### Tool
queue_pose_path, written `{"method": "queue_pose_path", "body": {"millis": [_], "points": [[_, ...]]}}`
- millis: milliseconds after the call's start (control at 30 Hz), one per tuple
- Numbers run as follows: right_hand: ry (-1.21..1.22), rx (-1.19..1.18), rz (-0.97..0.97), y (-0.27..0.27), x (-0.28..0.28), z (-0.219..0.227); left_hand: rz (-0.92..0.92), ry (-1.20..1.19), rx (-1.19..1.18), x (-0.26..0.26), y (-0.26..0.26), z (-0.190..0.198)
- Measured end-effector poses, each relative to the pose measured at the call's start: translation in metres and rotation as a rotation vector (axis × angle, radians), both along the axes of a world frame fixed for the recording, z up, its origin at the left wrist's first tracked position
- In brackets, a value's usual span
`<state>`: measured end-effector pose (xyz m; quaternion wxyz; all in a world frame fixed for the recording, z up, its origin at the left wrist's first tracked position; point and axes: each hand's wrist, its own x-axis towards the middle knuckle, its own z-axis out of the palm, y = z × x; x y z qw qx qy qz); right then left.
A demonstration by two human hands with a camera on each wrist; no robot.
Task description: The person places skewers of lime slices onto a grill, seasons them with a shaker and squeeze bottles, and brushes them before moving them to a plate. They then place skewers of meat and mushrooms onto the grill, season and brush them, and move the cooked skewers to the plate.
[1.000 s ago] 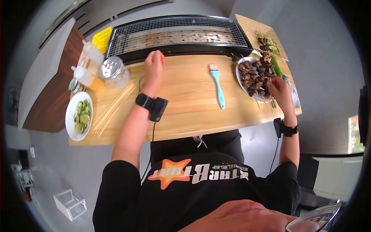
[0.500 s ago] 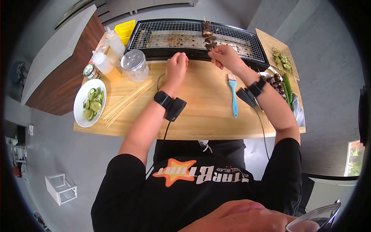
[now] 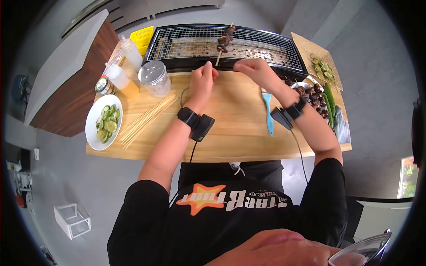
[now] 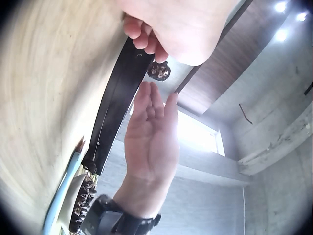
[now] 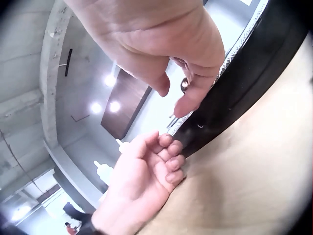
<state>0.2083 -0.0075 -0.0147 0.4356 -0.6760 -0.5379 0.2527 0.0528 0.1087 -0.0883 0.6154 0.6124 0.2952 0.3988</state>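
A skewer of dark meat chunks (image 3: 225,39) lies across the wire grill (image 3: 177,44), its bare stick end over the front edge. To the right of that end, my right hand (image 3: 259,73) is clear of the skewer; its thumb and fingers are apart in the right wrist view. My left hand (image 3: 203,84) rests at the grill's front, close to the stick end, with loosely curled fingers and nothing in them. Seen end-on in the left wrist view, the meat (image 4: 159,71) appears between both hands. More meat skewers (image 3: 316,97) lie on a white plate, partly hidden by my right arm.
A blue basting brush (image 3: 268,116) lies by my right wrist. On the left stand a shaker jar (image 3: 155,80), squeeze bottles (image 3: 124,82), bare sticks (image 3: 148,119) and a bowl (image 3: 93,139) of cucumber slices. A board (image 3: 306,48) with more slices sits at the right.
My right hand took a skewer from the plate, carried it left over the grill, and has let it go there. The left hand has stayed near the grill's front edge.
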Motion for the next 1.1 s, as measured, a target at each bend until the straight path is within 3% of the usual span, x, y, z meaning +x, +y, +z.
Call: {"method": "queue_pose_path", "body": {"millis": [133, 233, 300, 400, 533, 667, 800, 933, 1100], "points": [[-0.263, -0.256, 0.029, -0.090, -0.012, 0.037, 0.078, -0.001, 0.172, 0.002, -0.003, 0.004], [-0.112, -0.316, -0.077, -0.151, -0.030, 0.050, 0.090, -0.016, 0.212, 0.003, 0.000, 0.000], [-0.275, 0.000, -0.224, -0.181, -0.032, 0.039, 0.067, -0.005, 0.122, 0.001, -0.003, 0.003], [-0.456, 0.160, -0.519, -0.221, -0.010, 0.025, 0.051, -0.071, 0.043, 0.002, -0.006, 0.004], [-0.619, 0.010, -0.920, -0.278, 0.031, 0.014, 0.074, -0.059, -0.011, 0.002, -0.007, 0.008], [-0.802, -0.278, -1.005, -0.329, 0.056, -0.012, 0.067, -0.138, -0.013, 0.005, 0.000, 0.000], [-0.588, -0.329, -0.997, -0.337, 0.062, -0.029, 0.050, -0.117, -0.025, 0.004, -0.005, 0.005], [-0.562, -0.196, -1.015, -0.334, 0.070, -0.044, -0.007, -0.103, 0.005, 0.003, -0.004, 0.006], [-0.303, -0.001, -1.015, -0.339, 0.079, -0.058, 0.023, -0.159, 0.020, 0.003, -0.011, 0.011]]}}
